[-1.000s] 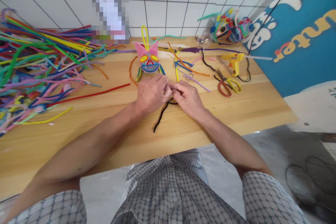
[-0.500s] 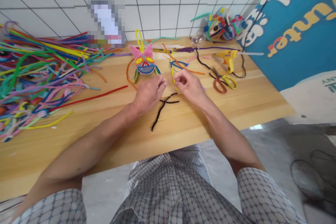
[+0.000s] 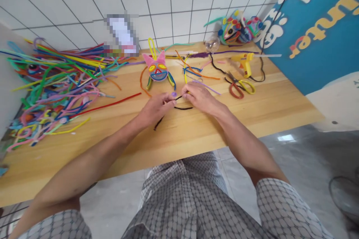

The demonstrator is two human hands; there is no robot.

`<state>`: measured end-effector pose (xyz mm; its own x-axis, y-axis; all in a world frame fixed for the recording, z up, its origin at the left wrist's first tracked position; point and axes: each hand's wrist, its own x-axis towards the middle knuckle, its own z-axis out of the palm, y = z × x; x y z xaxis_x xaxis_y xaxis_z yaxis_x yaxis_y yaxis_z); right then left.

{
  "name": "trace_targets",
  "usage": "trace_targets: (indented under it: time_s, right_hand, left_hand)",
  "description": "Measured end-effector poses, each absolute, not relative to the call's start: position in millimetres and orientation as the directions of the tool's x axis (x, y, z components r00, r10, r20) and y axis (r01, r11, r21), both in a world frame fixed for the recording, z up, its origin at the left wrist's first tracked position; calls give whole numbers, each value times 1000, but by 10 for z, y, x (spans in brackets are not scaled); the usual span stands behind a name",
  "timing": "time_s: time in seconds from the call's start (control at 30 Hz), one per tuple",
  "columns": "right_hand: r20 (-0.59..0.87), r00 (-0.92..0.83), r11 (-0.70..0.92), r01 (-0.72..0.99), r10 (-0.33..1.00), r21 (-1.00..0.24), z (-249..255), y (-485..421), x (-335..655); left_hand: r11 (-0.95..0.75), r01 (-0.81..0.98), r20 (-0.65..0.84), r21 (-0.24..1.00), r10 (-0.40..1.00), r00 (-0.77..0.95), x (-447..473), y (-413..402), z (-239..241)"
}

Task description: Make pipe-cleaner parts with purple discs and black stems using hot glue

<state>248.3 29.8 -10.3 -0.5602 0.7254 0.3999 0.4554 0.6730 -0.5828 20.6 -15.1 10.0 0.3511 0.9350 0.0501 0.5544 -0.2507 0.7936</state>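
Note:
Over the middle of the table, my left hand (image 3: pixel 158 107) pinches a black pipe cleaner (image 3: pixel 183 108) near where its strands cross. One strand runs down to the left below that hand, and another curves rightward beneath my fingers. My right hand (image 3: pixel 198 96) is closed on the tip of the upper strand, a short way from the left fingertips. Just behind the fingers lies a small purple piece (image 3: pixel 174 94). Beyond my left hand sits a cat-like ornament (image 3: pixel 158 68) with pink ears, yellow eyes and a yellow loop on top.
Pipe cleaners of many colours (image 3: pixel 67 82) are heaped at left, a red one (image 3: pixel 112 103) reaching toward me. Scissors (image 3: pixel 238 86) and a yellow glue gun (image 3: pixel 245 63) lie at right. Behind them are a clear ball (image 3: pixel 212 43) and colourful figures (image 3: pixel 234 30) by the wall.
Both hands have come down to the black pipe cleaner, which lay loose on the table, and now grip it. The purple piece now shows behind my fingers. The view has shifted slightly.

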Motion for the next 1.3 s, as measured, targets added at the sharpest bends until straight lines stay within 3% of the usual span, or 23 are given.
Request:
trace_targets:
  time_s: [0.13,0.3,0.47,0.67,0.83,0.97,1.17,1.3]
  right_hand:
    - [421,-537,651,365,731,-666,-13,210,2436]
    - [455,-532,671,336,715,-661,19,171,2426]
    - [397,-450,579,408,800,-706,24,154,2452]
    - [250,-482,461,392,840,-796,44,131,2421]
    - [194,-399,368,422,896,-829,64,141,2463]
    - [121,-420,315,430,900,-846,40,181,2529]
    - [204,-455,442,511,867,-737,132,159,2625]
    - [260,-445,482,512,857,-711,231,50,2565]
  left_hand:
    - [-140,382,-6,913,934,357,184,-166,110]
    - [-106,253,0,962,922,387,243,-134,97]
    - [99,219,-183,971,893,411,225,-139,-5]
    - [-116,273,-2,955,917,399,207,-170,-62]
    - [-150,308,10,940,911,412,177,-151,-68]
    - [-297,461,78,836,897,436,129,-157,-75]
    - [-434,637,125,637,874,469,125,-252,-19]
    - [-403,569,167,717,892,420,151,-304,0]
